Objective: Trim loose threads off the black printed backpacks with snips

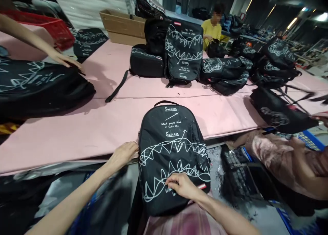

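A black backpack (pixel 176 125) with white "Success" lettering, arrows and scribbled zigzag lines leans against the table edge in front of me, its top handle pointing away. My left hand (pixel 125 153) is closed at the backpack's left side edge, fingertips partly hidden behind it. Low on the front panel rests my right hand (pixel 180 184), fingers curled with thumb and forefinger together over the lower print. Whatever is in that pinch, if anything, is too small to make out. A small red-and-white label (pixel 202 186) shows beside my right wrist.
Across the pink table (pixel 115 125) stand several similar backpacks (pixel 184 52) and a cardboard box (pixel 123 28). At left, another person's hand (pixel 68 60) touches a black backpack (pixel 43 88). A person in pink (pixel 276 156) sits close on the right, beside another bag (pixel 276 108).
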`<state>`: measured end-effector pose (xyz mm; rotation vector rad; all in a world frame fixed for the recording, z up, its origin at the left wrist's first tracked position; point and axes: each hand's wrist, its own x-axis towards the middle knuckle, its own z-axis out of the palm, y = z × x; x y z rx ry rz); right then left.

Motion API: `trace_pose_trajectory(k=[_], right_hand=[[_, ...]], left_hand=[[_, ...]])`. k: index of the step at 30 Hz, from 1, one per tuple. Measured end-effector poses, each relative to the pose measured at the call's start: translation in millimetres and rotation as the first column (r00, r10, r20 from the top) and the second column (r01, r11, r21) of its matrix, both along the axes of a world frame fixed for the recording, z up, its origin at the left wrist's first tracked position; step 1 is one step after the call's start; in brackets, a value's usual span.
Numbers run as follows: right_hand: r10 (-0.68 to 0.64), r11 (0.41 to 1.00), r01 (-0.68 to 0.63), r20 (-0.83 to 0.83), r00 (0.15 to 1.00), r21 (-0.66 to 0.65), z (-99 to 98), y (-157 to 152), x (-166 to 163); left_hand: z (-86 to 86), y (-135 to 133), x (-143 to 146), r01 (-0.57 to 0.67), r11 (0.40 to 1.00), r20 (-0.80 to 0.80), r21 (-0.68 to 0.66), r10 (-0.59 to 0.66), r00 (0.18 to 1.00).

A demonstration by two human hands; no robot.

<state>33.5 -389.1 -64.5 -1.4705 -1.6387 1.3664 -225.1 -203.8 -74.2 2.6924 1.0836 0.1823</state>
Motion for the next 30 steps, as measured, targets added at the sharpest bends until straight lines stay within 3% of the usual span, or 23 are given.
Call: trace_pose_trajectory(k=[1, 3, 5, 8, 11, 13, 15, 18, 21, 23, 24, 26, 28, 30], right_hand=[[0.02, 1.0, -0.02, 0.013, 1.0, 0.019, -1.9, -1, -1], [0.074, 0.995, -0.077, 0.042, 0.996, 0.066, -5.3, -2, -3], [0.113, 0.989, -0.117, 0.05, 0.992, 0.091, -5.6, -4, -5], [0.118, 0.993, -0.117, -0.048, 0.992, 0.025, 2.0, -6, 7], [-0.084, 0.996, 0.086, -0.078, 0.993, 0.035, 13.8, -3, 52], [-0.357, 0.923, 0.349, 0.023, 0.934, 0.161, 18.6, 7, 94], [-0.474, 0.856, 0.396, 0.198, 0.858, 0.333, 19.2, 23, 132], [-0.369, 0.916, 0.202, 0.527, 0.765, 0.347, 16.0, 50, 159], [-0.217, 0.975, 0.086, 0.81, 0.545, 0.203, 14.9, 67, 155], [-0.154, 0.988, 0.043, 0.882, 0.445, 0.151, 15.1, 70, 149], [-0.143, 0.989, 0.03, 0.881, 0.451, 0.145, 14.9, 71, 149], [-0.187, 0.981, 0.079, 0.772, 0.608, 0.176, 12.5, 71, 151], [-0.272, 0.961, 0.188, 0.555, 0.786, 0.205, 7.3, 72, 157], [-0.341, 0.937, 0.281, 0.365, 0.866, 0.209, 0.4, 72, 161]], left_hand=[[5.3, 6, 1, -0.043, 0.999, -0.004, -0.031, 0.043, 0.999], [17.1, 21, 10, -0.238, 0.966, 0.058, -0.1, 0.245, 0.968], [25.1, 35, 27, -0.457, 0.858, 0.191, -0.236, 0.502, 0.844], [20.4, 40, 55, -0.546, 0.711, 0.308, -0.443, 0.693, 0.652], [-0.5, 16, 68, -0.559, 0.637, 0.336, -0.531, 0.764, 0.551], [-14.1, -11, 66, -0.56, 0.595, 0.348, -0.577, 0.799, 0.491], [-21.6, -35, 60, -0.551, 0.58, 0.358, -0.6, 0.81, 0.464], [-19.8, -54, 55, -0.534, 0.591, 0.37, -0.605, 0.802, 0.47], [-10.3, -55, 53, -0.506, 0.608, 0.359, -0.611, 0.783, 0.507], [-6.5, -52, 53, -0.49, 0.609, 0.339, -0.624, 0.776, 0.532], [-6.6, -50, 52, -0.484, 0.607, 0.328, -0.631, 0.774, 0.542], [-10.4, -48, 51, -0.47, 0.602, 0.311, -0.646, 0.769, 0.558], [-14.9, -47, 50, -0.446, 0.599, 0.298, -0.665, 0.761, 0.577], [-10.4, -47, 49, -0.42, 0.597, 0.293, -0.683, 0.751, 0.592]])
